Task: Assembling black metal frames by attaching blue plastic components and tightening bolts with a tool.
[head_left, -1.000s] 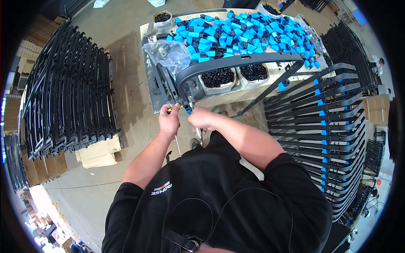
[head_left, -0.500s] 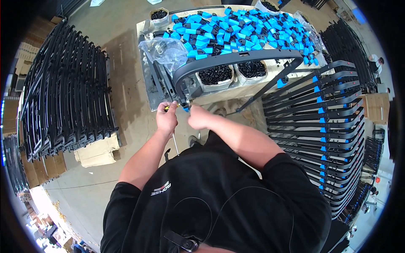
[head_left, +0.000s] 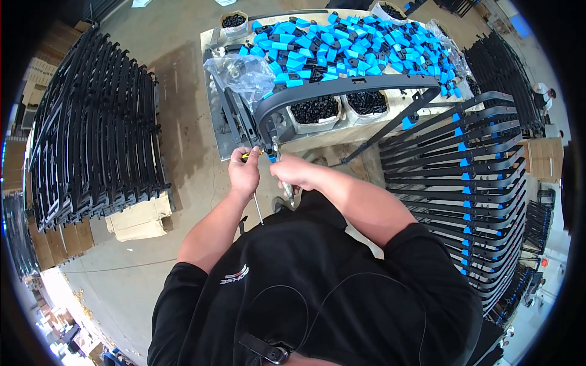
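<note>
My left hand (head_left: 245,172) is closed round the yellow-and-black handle of a screwdriver (head_left: 258,207), whose long thin shaft points down toward my body. Close to its right, my right hand (head_left: 293,171) grips a silvery metal hand tool (head_left: 289,194); part of it sticks out below the fist, and its exact kind is unclear. Both hands are at the lower left end of a dark curved frame (head_left: 348,85), which arches over the near side of the table. A small blue piece (head_left: 271,158) at that frame end shows between the hands. Another blue piece (head_left: 409,122) sits on the frame's right leg.
The table (head_left: 213,131) carries a heap of blue-and-black parts (head_left: 348,46), tubs of small black pieces (head_left: 314,111) and a clear plastic bag (head_left: 241,76). Stacked black frames (head_left: 97,128) stand at left. A row of curved frames with blue pieces (head_left: 458,177) stands close at right.
The silvery tool now shows below my right fist, where it was hidden before. My right hand has turned slightly. The left hand and screwdriver have barely shifted.
</note>
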`<action>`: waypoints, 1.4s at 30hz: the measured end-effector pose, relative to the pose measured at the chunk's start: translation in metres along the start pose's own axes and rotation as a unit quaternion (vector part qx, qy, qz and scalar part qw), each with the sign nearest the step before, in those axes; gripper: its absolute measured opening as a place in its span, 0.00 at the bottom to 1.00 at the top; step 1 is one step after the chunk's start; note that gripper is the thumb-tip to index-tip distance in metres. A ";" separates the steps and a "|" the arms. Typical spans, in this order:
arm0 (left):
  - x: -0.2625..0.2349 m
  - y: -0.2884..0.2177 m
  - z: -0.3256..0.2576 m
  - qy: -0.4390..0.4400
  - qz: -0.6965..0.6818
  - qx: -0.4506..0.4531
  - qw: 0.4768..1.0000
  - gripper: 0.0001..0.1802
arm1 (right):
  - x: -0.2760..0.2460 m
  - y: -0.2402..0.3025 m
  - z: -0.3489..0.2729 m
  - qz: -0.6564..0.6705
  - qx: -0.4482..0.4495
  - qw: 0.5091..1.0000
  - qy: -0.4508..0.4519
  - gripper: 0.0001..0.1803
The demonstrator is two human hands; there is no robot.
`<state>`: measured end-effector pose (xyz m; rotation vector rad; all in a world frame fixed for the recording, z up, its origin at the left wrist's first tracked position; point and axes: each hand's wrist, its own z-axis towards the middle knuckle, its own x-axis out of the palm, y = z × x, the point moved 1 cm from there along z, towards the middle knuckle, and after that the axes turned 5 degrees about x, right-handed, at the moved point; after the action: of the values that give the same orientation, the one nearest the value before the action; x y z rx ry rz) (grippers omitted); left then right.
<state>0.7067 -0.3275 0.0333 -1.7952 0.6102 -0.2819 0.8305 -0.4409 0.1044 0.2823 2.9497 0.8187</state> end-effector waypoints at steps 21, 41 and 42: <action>0.004 -0.020 0.000 0.026 -0.017 -0.038 0.999 0.15 | 0.008 -0.046 0.030 -0.208 -0.149 0.941 -0.220 0.28; 0.015 0.044 -0.028 -0.024 0.229 0.069 0.971 0.12 | 0.024 -0.025 -0.020 -0.226 -0.098 0.955 -0.166 0.42; 0.017 0.059 -0.017 -0.055 0.225 0.083 0.969 0.12 | 0.025 -0.024 -0.020 -0.220 -0.089 0.959 -0.156 0.43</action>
<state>0.6973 -0.3621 -0.0187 -1.4545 0.8666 0.0755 0.7996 -0.4664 0.1083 -0.2288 2.4808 0.8690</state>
